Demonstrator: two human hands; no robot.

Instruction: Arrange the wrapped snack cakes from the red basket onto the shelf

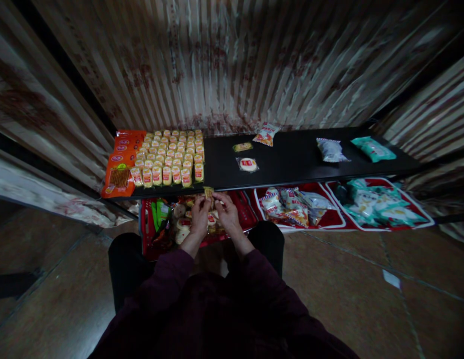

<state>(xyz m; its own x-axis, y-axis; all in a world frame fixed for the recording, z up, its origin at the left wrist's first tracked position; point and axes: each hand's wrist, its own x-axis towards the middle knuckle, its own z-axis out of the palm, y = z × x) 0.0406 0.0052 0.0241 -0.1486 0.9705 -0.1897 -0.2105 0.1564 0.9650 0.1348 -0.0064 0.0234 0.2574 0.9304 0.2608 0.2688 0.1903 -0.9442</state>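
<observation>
My left hand (200, 215) and my right hand (227, 215) come together at the front edge of the black shelf (220, 172). Between their fingertips is a small wrapped snack cake (208, 191) in yellow-printed film, pinched from both sides. Under the hands sits a red basket (142, 234) of mixed packets, partly hidden by my wrists. Rows of small wrapped cakes (166, 159), much like the held one, stand close together on the shelf to the left. A single flat-lying wrapped cake (242, 146) and a round white packaged cake (248, 164) lie right of those rows.
Orange snack packets (119, 164) line the shelf's left end. Farther right lie a red-and-white bag (267, 134), a pale bag (330, 150) and a teal bag (373, 148). Two more red baskets, a middle one (339, 218) and a right one (422, 222), hold bags below. Striped curtains (224, 65) hang behind.
</observation>
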